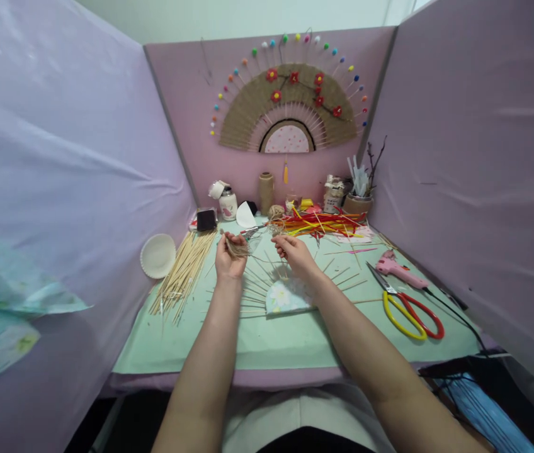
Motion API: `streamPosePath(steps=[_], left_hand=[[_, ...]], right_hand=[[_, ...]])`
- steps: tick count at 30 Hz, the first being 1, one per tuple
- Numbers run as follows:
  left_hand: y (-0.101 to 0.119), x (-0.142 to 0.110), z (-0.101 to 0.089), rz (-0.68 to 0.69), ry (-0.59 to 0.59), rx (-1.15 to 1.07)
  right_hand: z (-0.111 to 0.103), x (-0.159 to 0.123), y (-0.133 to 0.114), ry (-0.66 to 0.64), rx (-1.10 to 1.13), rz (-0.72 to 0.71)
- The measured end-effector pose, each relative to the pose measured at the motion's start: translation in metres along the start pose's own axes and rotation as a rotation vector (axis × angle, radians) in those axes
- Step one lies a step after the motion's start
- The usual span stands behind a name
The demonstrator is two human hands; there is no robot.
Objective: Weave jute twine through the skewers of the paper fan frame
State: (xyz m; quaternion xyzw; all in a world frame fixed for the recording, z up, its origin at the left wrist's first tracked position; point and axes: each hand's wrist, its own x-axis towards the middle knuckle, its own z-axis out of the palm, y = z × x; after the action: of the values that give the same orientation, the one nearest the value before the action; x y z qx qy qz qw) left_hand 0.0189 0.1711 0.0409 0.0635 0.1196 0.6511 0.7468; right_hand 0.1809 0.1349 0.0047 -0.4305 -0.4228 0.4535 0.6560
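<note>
My left hand [230, 263] is raised palm up over the table, its fingers curled around a small bundle of brown twine [237, 248]. To its right, my right hand [294, 253] is closed in a pinch at the fingertips. A thin strand seems to run between the hands, but what the right fingertips grip is too small to make out. Below them lies a half-round piece covered in floral fabric [286, 299], with thin sticks fanning out from its curved edge. My right forearm hides part of it.
Wooden sticks [184, 270] lie at left beside a white bowl [158, 256]. Red and yellow pipe cleaners [323, 222] are heaped behind. At right are scissors [402, 305] and a corded pink glue gun [399, 270]. A decorated fan [290, 104] hangs on the back panel.
</note>
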Motion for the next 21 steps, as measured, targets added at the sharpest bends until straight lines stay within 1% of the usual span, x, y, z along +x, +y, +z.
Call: streamPosePath(steps=[6, 14, 18, 21], left_hand=[[0.0014, -0.0027, 0.0008, -0.041, 0.005, -0.044], [0.0002, -0.0042, -0.0005, -0.049, -0.038, -0.030], [-0.0023, -0.0045, -0.0013, -0.041, -0.087, 0.079], [-0.0061, -0.0062, -0.0021, -0.052, -0.149, 0.266]], right_hand=[[-0.0001, -0.0014, -0.0004, -0.012, -0.013, 0.018], [0.0001, -0.0035, -0.0006, -0.020, -0.013, 0.033], [0.0004, -0.0030, -0.0004, -0.011, -0.034, 0.038], [0.0006, -0.0038, -0.0015, -0.011, -0.052, 0.028]])
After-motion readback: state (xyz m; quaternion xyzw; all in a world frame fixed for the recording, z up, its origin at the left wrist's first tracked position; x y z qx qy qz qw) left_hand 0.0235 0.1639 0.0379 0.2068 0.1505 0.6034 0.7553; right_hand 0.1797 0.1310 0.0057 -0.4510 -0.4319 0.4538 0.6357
